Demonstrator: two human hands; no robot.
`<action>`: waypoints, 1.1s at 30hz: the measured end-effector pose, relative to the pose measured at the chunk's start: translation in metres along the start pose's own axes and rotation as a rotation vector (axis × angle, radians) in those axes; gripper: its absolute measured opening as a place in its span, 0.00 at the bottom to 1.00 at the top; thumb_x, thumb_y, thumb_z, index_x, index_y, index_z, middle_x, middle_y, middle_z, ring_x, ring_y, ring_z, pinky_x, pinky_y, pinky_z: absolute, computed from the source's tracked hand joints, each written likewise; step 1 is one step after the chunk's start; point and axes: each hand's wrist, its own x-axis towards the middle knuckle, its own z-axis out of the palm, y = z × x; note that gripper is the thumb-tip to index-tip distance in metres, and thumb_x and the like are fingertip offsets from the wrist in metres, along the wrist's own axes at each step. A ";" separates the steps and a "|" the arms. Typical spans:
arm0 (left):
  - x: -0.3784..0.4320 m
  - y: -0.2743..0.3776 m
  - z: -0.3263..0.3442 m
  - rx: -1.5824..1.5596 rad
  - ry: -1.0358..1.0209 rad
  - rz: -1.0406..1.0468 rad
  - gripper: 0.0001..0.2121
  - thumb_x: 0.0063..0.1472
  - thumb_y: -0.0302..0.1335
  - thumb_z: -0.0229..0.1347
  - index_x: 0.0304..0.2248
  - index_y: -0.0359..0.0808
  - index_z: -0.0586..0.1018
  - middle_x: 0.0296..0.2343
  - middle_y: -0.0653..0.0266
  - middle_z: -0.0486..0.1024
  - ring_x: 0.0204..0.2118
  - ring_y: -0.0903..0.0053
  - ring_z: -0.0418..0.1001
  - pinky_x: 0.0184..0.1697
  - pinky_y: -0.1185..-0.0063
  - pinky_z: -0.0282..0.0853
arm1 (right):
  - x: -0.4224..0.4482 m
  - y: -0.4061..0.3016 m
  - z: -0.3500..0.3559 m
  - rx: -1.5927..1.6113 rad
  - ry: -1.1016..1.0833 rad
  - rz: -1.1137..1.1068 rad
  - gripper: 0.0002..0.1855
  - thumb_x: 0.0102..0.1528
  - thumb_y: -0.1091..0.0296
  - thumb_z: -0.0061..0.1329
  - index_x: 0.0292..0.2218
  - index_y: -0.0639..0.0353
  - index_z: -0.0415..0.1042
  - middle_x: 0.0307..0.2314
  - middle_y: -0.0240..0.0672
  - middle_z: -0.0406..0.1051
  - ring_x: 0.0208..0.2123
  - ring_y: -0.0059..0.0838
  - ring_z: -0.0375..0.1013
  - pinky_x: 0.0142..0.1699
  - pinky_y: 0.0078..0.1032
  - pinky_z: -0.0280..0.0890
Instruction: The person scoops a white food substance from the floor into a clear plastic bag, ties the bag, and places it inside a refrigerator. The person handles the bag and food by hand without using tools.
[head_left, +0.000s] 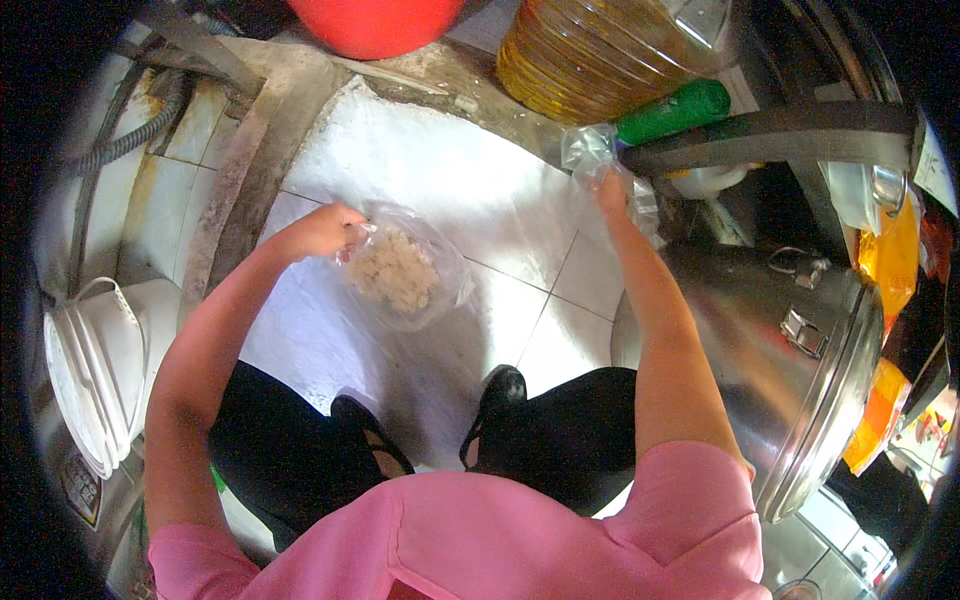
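My left hand (326, 231) grips the gathered rim of a clear plastic bag (454, 262). Inside the bag lies a pale, crumbly lump of food (397, 271); its exact kind cannot be told. The bag hangs over the white tiled floor (517, 315), in front of my shoes. Off to the right, my right hand (611, 193) is closed around crumpled clear plastic (590, 146), which looks like a bag or several bags. That plastic is beside a green bottle (675, 112), and my fingers are partly hidden by it.
A large ribbed jug of yellow liquid (585, 60) stands ahead, near a red container (379, 22). At my right is a big metal drum with latches (720, 315). A white bucket (112, 367) is at my left, near a concrete ledge (244, 165). A dark metal bar (780, 139) crosses at the right.
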 end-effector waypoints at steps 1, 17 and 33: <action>-0.009 -0.001 -0.001 0.019 0.020 -0.025 0.10 0.56 0.29 0.44 0.27 0.31 0.71 0.17 0.66 0.69 0.20 0.82 0.68 0.25 0.80 0.65 | -0.001 -0.022 0.007 -0.018 -0.008 0.000 0.12 0.44 0.71 0.47 0.33 0.63 0.65 0.26 0.45 0.68 0.29 0.44 0.68 0.35 0.35 0.62; -0.007 0.003 -0.002 0.103 0.022 0.020 0.12 0.58 0.32 0.43 0.23 0.32 0.70 0.16 0.65 0.70 0.19 0.81 0.68 0.25 0.80 0.64 | -0.033 0.071 -0.070 0.058 0.048 0.481 0.22 0.49 0.60 0.41 0.43 0.64 0.63 0.37 0.48 0.66 0.39 0.45 0.65 0.43 0.32 0.59; -0.048 -0.015 -0.007 0.056 0.121 -0.086 0.11 0.56 0.32 0.45 0.22 0.32 0.69 0.15 0.66 0.69 0.19 0.81 0.68 0.23 0.80 0.65 | 0.013 -0.080 0.030 0.014 -0.112 0.054 0.09 0.45 0.65 0.46 0.27 0.61 0.71 0.24 0.39 0.70 0.25 0.34 0.70 0.31 0.30 0.64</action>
